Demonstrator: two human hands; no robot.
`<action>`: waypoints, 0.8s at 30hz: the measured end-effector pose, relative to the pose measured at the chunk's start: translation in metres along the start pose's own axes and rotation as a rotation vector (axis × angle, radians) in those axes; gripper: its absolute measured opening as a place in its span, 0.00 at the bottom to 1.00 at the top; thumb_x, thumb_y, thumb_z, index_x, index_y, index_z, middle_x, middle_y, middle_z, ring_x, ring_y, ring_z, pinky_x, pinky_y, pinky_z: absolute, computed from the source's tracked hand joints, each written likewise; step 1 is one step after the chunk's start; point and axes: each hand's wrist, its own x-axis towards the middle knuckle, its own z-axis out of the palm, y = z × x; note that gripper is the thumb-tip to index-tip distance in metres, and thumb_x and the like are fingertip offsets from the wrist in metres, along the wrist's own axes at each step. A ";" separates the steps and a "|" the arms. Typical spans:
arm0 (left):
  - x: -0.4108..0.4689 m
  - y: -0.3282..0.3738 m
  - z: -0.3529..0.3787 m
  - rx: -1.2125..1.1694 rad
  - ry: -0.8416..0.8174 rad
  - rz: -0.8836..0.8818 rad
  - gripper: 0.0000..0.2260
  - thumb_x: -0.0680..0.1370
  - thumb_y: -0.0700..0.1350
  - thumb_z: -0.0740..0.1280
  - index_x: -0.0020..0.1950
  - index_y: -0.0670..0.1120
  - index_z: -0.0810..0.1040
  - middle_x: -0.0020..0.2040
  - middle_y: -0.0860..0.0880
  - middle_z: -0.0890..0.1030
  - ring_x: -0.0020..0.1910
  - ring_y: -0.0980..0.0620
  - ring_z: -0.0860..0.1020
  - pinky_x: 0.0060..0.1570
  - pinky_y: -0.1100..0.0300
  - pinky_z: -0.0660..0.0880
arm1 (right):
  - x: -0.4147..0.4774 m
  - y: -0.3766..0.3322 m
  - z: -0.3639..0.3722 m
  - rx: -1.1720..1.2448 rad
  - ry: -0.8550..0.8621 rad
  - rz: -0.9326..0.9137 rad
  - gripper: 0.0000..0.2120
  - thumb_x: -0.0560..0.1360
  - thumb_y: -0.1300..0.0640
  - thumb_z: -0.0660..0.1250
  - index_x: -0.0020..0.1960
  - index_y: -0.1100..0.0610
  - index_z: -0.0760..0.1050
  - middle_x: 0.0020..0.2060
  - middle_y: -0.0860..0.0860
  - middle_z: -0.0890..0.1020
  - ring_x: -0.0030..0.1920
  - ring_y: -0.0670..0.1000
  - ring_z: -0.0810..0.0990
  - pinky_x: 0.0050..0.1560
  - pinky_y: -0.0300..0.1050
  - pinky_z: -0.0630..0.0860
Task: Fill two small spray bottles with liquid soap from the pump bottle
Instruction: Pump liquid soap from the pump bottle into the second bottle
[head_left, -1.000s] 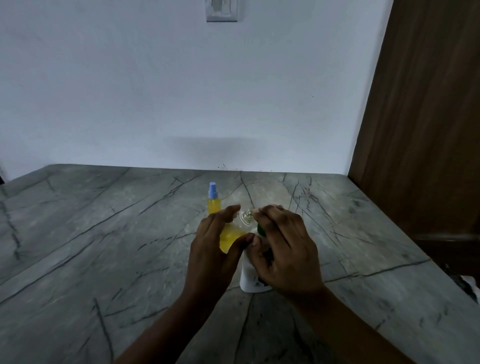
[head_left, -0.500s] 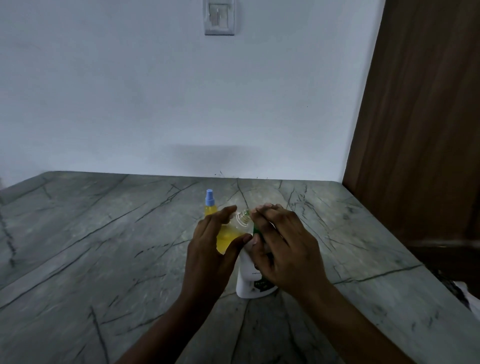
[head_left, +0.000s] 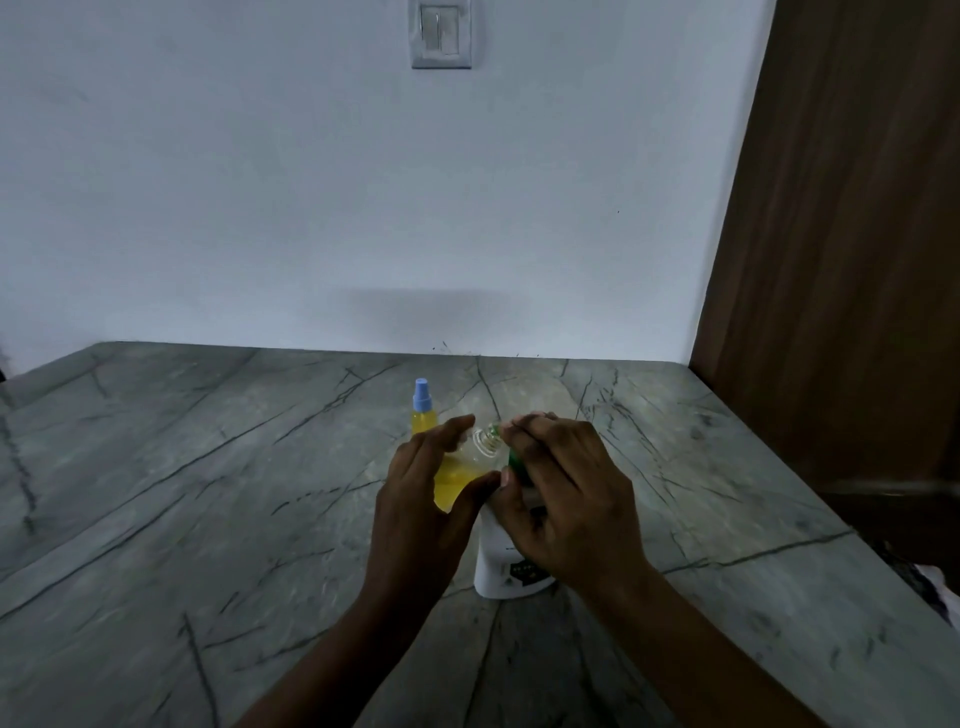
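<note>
A: Where do things stand on the table (head_left: 208, 493)?

B: The pump bottle (head_left: 500, 569) is upright near the middle of it. The capped bottle (head_left: 423, 410), full of yellow, stands just behind the hands, toward the far edge.

A: And the hands?

B: The person's left hand (head_left: 426, 499) is wrapped round the open bottle (head_left: 467, 465), thumb on the near side and fingers on the far side. It is held off the table and tilted, with its threaded neck pointing right toward the green pump head (head_left: 515, 461). The right hand (head_left: 566, 499) is curled down over that head and covers most of it.

A: How full is the open bottle?

B: Soap (head_left: 453, 483) fills roughly the lower part, so this looks like the second fill, partway through.

A: What makes the step go well?

B: The neck is narrow, so its mouth should sit right under the spout. Whether it does is hidden by the fingers. Short, slow presses would suit thick soap and give it time to run down the glassy wall. The person should press straight down so the pump bottle does not rock, and hold the tilt steady so that nothing spills over the threads.

A: When should the person stop?

B: At about the level of the capped one, leaving room for the sprayer.
</note>
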 end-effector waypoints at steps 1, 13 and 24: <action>-0.001 0.000 0.000 0.003 -0.004 -0.003 0.22 0.68 0.57 0.63 0.61 0.55 0.69 0.53 0.54 0.74 0.49 0.55 0.75 0.45 0.67 0.70 | -0.002 -0.001 0.000 -0.001 0.000 0.007 0.15 0.74 0.57 0.62 0.51 0.67 0.80 0.46 0.59 0.82 0.51 0.52 0.75 0.53 0.39 0.71; -0.001 -0.004 0.000 0.018 -0.013 0.003 0.21 0.69 0.55 0.66 0.61 0.58 0.68 0.52 0.63 0.72 0.50 0.67 0.73 0.44 0.73 0.70 | -0.006 -0.003 -0.001 -0.010 -0.030 0.024 0.15 0.73 0.57 0.64 0.52 0.66 0.80 0.47 0.58 0.82 0.51 0.52 0.75 0.50 0.38 0.72; 0.003 0.002 0.000 0.011 0.014 0.007 0.22 0.69 0.48 0.70 0.61 0.53 0.70 0.53 0.53 0.75 0.49 0.56 0.75 0.45 0.68 0.69 | -0.001 0.001 -0.005 0.001 -0.048 0.027 0.16 0.73 0.57 0.62 0.54 0.67 0.80 0.49 0.60 0.81 0.54 0.53 0.74 0.55 0.39 0.71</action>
